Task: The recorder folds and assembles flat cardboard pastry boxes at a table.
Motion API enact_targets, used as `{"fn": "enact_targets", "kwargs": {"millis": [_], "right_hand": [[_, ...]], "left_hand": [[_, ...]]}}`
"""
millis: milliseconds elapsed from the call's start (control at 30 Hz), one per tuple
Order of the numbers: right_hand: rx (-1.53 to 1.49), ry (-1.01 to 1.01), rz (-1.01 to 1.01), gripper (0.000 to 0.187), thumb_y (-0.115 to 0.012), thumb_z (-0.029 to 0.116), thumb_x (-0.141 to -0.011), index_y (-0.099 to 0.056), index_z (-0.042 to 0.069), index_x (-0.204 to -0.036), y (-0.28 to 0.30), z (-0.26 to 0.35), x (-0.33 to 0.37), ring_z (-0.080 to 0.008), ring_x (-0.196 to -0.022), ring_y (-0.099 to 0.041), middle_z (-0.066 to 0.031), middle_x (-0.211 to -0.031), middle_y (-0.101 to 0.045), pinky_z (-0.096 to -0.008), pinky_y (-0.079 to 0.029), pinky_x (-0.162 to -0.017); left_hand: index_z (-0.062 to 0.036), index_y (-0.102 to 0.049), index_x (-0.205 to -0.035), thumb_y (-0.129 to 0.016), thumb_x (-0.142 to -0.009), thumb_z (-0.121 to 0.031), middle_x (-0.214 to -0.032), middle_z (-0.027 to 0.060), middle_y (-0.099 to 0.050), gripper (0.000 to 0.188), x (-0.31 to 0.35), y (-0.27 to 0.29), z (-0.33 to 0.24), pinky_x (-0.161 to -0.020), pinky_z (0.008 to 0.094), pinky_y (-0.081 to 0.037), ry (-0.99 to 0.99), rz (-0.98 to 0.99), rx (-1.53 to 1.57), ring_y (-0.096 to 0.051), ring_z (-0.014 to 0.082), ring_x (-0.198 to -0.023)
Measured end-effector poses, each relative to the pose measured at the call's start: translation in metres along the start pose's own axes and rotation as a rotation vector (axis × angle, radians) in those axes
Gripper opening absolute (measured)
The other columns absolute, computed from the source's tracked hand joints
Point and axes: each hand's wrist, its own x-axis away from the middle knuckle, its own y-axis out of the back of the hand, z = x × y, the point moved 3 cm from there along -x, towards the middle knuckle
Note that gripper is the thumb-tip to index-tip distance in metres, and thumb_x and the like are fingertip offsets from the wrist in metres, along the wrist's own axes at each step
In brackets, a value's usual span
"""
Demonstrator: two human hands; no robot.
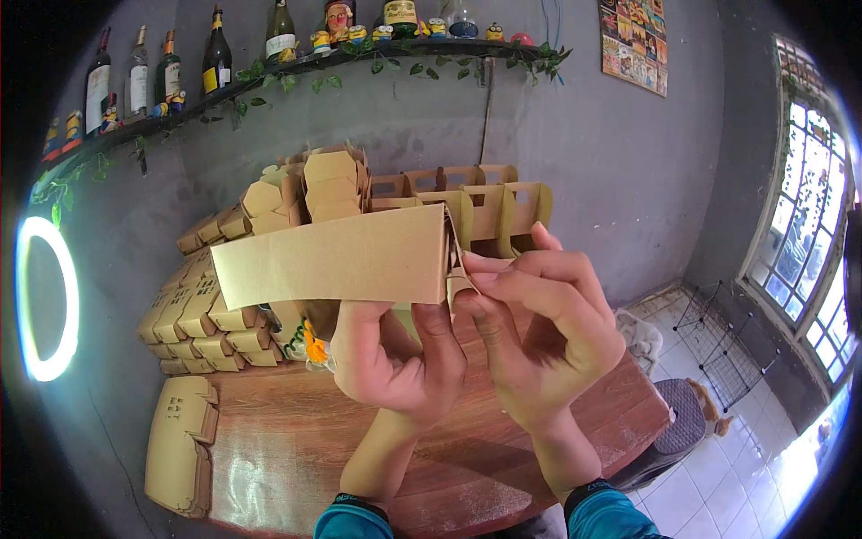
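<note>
Above the table, a long brown cardboard box point(332, 260) is held up in front of me, its plain side facing me. My left hand point(391, 368) grips it from below with the fingers curled up behind its lower edge, and its thumb is near the right end. At that end, my right hand point(552, 337) pinches a thin cardboard end flap point(463, 260) between thumb and fingers. The flap stands slightly away from the box, leaving a narrow dark gap. The far side of the box and the left fingertips are hidden.
Stacked folded cartons point(202, 310) fill the wooden table's point(296, 449) left back, with flat cardboard blanks point(180, 445) nearer. Open-topped cartons point(332, 184) and divided cardboard carriers point(489, 211) stand behind. A lit ring light point(47, 301) is far left; a stool point(680, 415) stands right.
</note>
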Motion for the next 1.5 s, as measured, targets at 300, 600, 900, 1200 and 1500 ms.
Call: {"fn": "enact_targets", "kwargs": {"millis": [300, 600, 900, 1200, 1500], "right_hand": [[-0.057, -0.081, 0.027, 0.027, -0.081, -0.003, -0.067, -0.073, 0.005, -0.091, 0.001, 0.004, -0.002, -0.0165, -0.077, -0.063, -0.0033, -0.084, -0.069, -0.0343, -0.04, -0.077], [0.131, 0.067, -0.072, 0.027, -0.079, 0.001, -0.068, -0.077, 0.007, -0.094, -0.003, 0.007, 0.005, -0.0147, -0.078, -0.065, -0.0042, -0.087, -0.071, -0.0367, -0.035, -0.105], [0.315, 0.138, 0.173, 0.026, -0.071, 0.001, -0.072, -0.076, 0.002, -0.098, -0.008, 0.028, 0.002, -0.0204, -0.077, -0.064, -0.0109, -0.089, -0.067, -0.0444, -0.039, -0.101], [0.042, -0.009, 0.186, 0.041, -0.068, 0.005, -0.078, -0.068, 0.002, -0.119, -0.002, -0.005, -0.01, -0.0241, -0.094, -0.059, -0.0101, -0.105, -0.063, -0.0355, -0.047, -0.082], [-0.091, -0.223, 0.248, 0.046, -0.072, -0.003, -0.079, -0.065, 0.001, -0.125, 0.001, -0.026, -0.011, -0.0231, -0.098, -0.066, -0.0143, -0.114, -0.064, -0.0309, -0.052, -0.084]], "left_hand": [[0.0039, -0.064, -0.096, -0.069, -0.088, 0.0, -0.09, 0.0145, -0.073, 0.01, -0.007, 0.002, -0.009, -0.073, 0.0327, -0.054, -0.147, 0.078, 0.034, -0.07, 0.0268, -0.079], [0.005, -0.057, -0.112, -0.069, -0.093, -0.01, -0.11, 0.0161, -0.067, 0.027, 0.004, 0.012, -0.004, -0.088, 0.033, -0.052, -0.175, 0.145, -0.125, -0.066, 0.0206, -0.097], [0.0045, -0.061, -0.112, -0.066, -0.088, 0.002, -0.096, 0.0169, -0.07, 0.024, -0.014, 0.007, -0.008, -0.08, 0.0318, -0.052, -0.156, 0.093, 0.08, -0.068, 0.0262, -0.086], [0.0108, -0.059, -0.118, -0.073, -0.089, -0.003, -0.105, 0.0105, -0.058, 0.035, -0.02, 0.005, 0.021, -0.072, 0.0196, -0.05, 0.233, 0.173, 0.361, -0.06, 0.01, -0.086], [0.0101, -0.063, -0.115, -0.066, -0.09, 0.008, -0.107, 0.0108, -0.064, 0.026, -0.024, 0.001, 0.018, -0.076, 0.0207, -0.053, 0.293, 0.317, 0.235, -0.062, 0.0104, -0.09]]}}
